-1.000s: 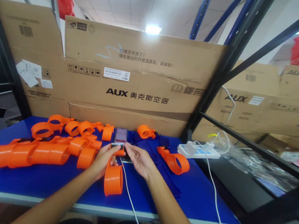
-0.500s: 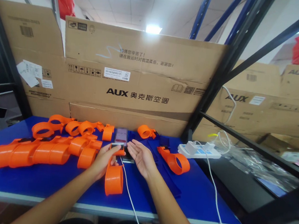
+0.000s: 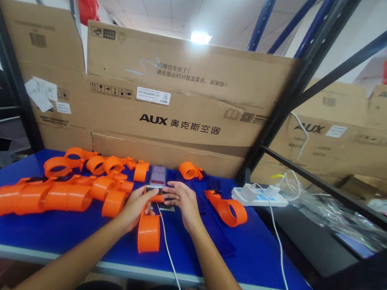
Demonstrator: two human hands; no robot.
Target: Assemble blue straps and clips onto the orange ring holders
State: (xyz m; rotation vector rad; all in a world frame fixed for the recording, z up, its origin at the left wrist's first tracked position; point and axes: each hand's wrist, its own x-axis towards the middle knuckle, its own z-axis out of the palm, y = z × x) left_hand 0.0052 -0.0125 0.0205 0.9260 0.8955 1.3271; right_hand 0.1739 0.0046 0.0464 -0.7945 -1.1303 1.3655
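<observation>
My left hand (image 3: pixel 137 207) is closed around the narrow end of an orange plastic ring piece (image 3: pixel 149 234), whose wide ring hangs below the fingers. The thumb presses on a small black part (image 3: pixel 154 190) set in the orange end. My right hand (image 3: pixel 183 203) is beside it, fingers apart and curved toward the black part; whether the fingertips touch it I cannot tell. A white cable (image 3: pixel 166 242) runs from beneath the hands toward the front edge. Behind the hands a phone (image 3: pixel 158 175) with a lit screen stands or lies on the blue table.
Several orange ring pieces (image 3: pixel 68 197) cover the left of the blue table (image 3: pixel 102 241). Two more orange pieces (image 3: pixel 231 211) (image 3: pixel 189 170) lie right of the hands. A white power strip (image 3: pixel 260 196) sits by the black rack post (image 3: pixel 265 138). A cardboard sheet (image 3: pixel 183 107) closes the back.
My right hand has turned and curled its fingers in toward the black part in my left hand. The left hand keeps its hold on the orange piece. The view has shifted slightly.
</observation>
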